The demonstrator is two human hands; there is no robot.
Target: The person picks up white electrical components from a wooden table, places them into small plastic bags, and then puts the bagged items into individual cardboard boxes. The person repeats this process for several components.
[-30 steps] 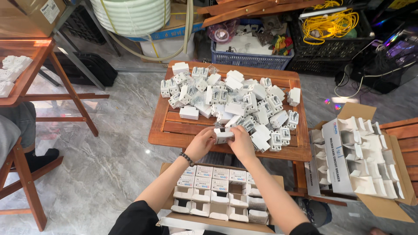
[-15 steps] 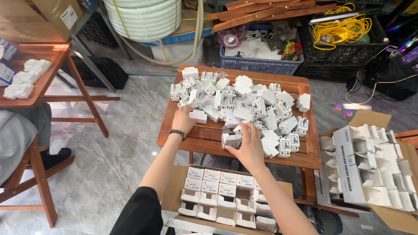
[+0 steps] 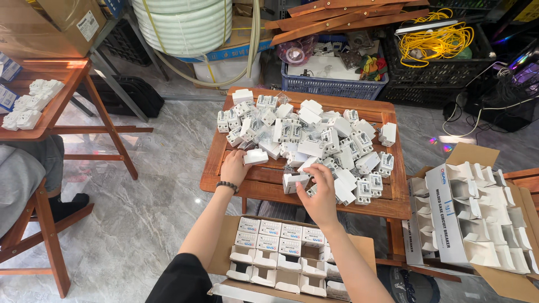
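Breakers lie heaped (image 3: pixel 314 134) just beyond our hands. Our left hand (image 3: pixel 233 167) pinches one white breaker (image 3: pixel 255 156) at the heap's edge; our right hand (image 3: pixel 320 193) grips another breaker (image 3: pixel 295 181). Below our wrists, a cardboard box (image 3: pixel 359 247) holds rows of small white cartons (image 3: pixel 269 235).

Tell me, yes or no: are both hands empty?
No: the left hand grips a white part, and the right hand another white piece.

two hands (image 3: pixel 234 167), one wooden table (image 3: pixel 269 188)
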